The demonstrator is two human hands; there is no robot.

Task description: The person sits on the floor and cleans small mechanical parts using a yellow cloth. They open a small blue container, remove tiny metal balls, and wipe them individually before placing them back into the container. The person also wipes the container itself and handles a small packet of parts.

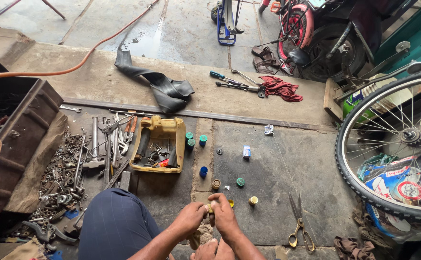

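Item, repair in hand: left hand [187, 217] and right hand [224, 215] are both pinching a small yellowish piece [210, 208] between them at six o'clock, seemingly working it loose, with small coloured caps [240, 182] lying at twelve and scissors [299, 222] at three, the next move calling for a firm fingertip hold.

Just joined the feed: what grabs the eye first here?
The two hands, left hand and right hand, meet at bottom centre over a small yellowish piece. A bicycle wheel fills the right edge, and a yellow tray of small parts sits left of centre beside scattered tools. Scissors lie right of the hands.
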